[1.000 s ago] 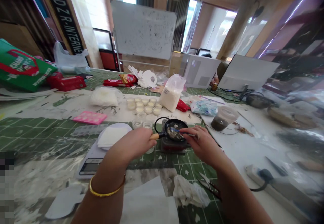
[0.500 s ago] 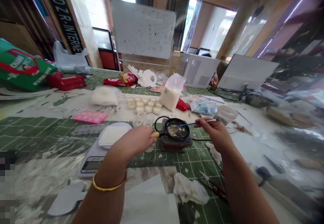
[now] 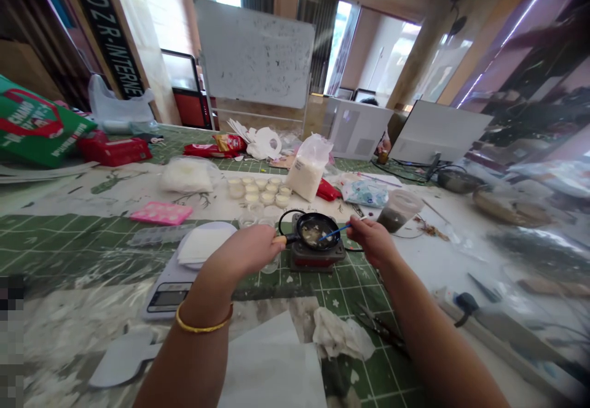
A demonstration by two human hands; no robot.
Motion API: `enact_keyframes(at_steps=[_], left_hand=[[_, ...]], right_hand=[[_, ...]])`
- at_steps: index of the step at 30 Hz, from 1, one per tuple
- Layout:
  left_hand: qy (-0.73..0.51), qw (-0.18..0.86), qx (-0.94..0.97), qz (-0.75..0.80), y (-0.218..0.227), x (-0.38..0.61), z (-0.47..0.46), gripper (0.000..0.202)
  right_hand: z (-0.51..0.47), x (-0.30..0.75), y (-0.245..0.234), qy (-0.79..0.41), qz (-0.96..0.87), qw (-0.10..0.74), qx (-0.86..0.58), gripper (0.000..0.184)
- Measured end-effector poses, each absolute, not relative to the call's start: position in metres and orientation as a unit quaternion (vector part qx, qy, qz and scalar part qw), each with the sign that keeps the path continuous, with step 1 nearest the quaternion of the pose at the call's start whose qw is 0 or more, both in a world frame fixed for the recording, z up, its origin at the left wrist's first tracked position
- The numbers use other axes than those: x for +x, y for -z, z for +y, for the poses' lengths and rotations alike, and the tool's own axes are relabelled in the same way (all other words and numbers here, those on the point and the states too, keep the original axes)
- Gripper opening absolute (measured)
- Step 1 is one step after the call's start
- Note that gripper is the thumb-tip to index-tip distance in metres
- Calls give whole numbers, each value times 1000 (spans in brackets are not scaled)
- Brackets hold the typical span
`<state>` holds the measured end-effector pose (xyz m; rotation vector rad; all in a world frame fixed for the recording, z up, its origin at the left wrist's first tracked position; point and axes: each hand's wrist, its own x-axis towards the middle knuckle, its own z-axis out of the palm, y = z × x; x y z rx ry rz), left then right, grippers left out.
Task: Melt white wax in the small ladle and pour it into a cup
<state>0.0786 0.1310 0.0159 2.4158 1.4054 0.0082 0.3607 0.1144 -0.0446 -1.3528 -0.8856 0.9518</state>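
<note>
My left hand [image 3: 255, 248] is closed around the wooden handle [image 3: 279, 239] of a small black frying pan [image 3: 338, 233]. The pan rests on a small dark electric hot plate [image 3: 316, 260]. Pale lumps lie in clear liquid inside it. Between the fingers of my right hand [image 3: 371, 240] is a thin blue stick [image 3: 340, 230], slanting down with its tip in the pan. A kitchen scale [image 3: 168, 297] carrying white sheets [image 3: 205, 245] stands left of my left hand. Clear empty-looking cups [image 3: 247, 219] are partly hidden behind that hand.
Several small cups of pale filling [image 3: 267, 198] stand behind the pan, beside a bag of white granules [image 3: 306, 168]. A plastic cup of dark contents [image 3: 399, 209] is beyond my right hand. Nearer lie a crumpled tissue [image 3: 341, 334], scissors [image 3: 380, 328] and a power strip [image 3: 488, 328].
My right hand has moved slightly left, and the blue stick now slants more steeply, its tip lower in the pan. My left hand keeps its hold on the handle. The view has shifted slightly.
</note>
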Motion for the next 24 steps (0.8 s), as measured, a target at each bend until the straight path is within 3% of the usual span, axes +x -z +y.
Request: enact_keyframes(at_steps=[7, 13, 19, 24], left_hand=[[0, 177, 848, 499, -17, 79, 130, 44], [2, 169, 850, 499, -17, 79, 129, 43], [-1, 178, 846, 502, -17, 79, 127, 44], [1, 172, 848, 502, -18, 80, 127, 44]], right_hand=[[109, 382, 43, -303, -360, 637, -610, 37], [110, 369, 50, -281, -410, 601, -626, 38], [112, 391, 41, -214, -403, 625, -633, 41], [106, 371, 25, -180, -469, 569, -651, 37]])
